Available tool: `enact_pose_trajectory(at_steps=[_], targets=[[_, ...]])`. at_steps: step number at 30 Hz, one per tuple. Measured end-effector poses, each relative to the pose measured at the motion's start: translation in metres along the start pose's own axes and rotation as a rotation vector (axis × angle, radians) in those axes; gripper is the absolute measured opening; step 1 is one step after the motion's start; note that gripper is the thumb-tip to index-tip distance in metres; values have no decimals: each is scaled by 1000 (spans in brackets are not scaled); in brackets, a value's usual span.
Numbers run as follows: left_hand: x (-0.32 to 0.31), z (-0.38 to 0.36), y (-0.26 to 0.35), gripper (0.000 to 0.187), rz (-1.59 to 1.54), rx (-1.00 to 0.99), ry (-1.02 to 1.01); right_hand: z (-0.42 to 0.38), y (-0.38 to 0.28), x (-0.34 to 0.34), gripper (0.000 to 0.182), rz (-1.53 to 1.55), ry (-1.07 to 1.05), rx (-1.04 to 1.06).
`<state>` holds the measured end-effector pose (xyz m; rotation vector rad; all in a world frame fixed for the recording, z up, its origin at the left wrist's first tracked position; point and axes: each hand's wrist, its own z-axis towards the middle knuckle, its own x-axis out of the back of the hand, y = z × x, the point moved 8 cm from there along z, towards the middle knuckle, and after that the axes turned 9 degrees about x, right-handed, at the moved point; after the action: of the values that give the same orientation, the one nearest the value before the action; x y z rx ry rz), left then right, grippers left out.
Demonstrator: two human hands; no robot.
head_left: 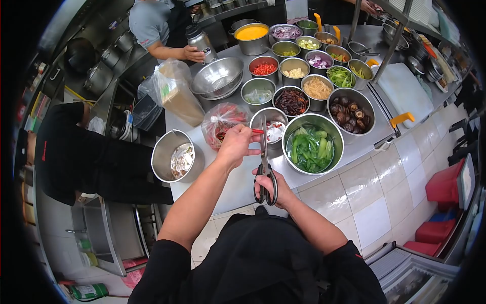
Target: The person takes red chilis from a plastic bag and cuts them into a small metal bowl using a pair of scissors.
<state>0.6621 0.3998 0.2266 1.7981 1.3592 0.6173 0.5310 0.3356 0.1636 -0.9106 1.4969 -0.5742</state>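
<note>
Between the fingers of my left hand point(236, 146) is a red chili point(257, 131), its end between the blades of the scissors. My right hand point(276, 188) is closed around the black handles of the scissors point(265, 169), whose blades point away from me. Just below the chili and blades stands a metal bowl point(256, 119) holding something white with red pieces. A clear plastic bag of red chilies point(218, 124) lies beside my left hand. To the right of the scissors is a pot of green leafy vegetables in liquid point(313, 146).
At the left stands a metal pot point(160, 157) with scraps. Behind are colanders point(217, 73), a tall plastic bag point(174, 93) and several bowls of cut food, including mushrooms point(349, 114). One person point(152, 28) holds a metal bottle point(201, 43); another person in black point(96, 152) is at the left.
</note>
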Motion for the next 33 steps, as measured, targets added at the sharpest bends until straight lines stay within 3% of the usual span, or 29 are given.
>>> enact_pose_trajectory(at_steps=[5, 9, 13, 17, 21, 24, 25, 29, 33], targets=[[1, 2, 1, 17, 37, -21, 37, 2, 4, -3, 43, 323, 40, -49], [0, 5, 2, 17, 54, -42, 33, 1, 2, 4, 49, -63, -21, -54], [-4, 5, 2, 18, 77, -37, 37, 5, 5, 0, 41, 329, 63, -1], [-5, 5, 5, 19, 92, -47, 38, 1, -1, 7, 50, -98, -15, -78], [-8, 7, 3, 19, 91, -44, 25, 6, 7, 4, 40, 310, 73, -16], [-6, 10, 1, 19, 104, -43, 35, 5, 1, 9, 45, -69, -25, -46], [-6, 10, 0, 19, 107, -44, 39, 4, 1, 9, 50, -62, -10, -53], [-9, 5, 3, 17, 117, -37, 42, 7, 3, 4, 42, 287, 70, -17], [-6, 11, 1, 17, 122, -45, 39, 5, 2, 11, 46, -128, -24, -84]])
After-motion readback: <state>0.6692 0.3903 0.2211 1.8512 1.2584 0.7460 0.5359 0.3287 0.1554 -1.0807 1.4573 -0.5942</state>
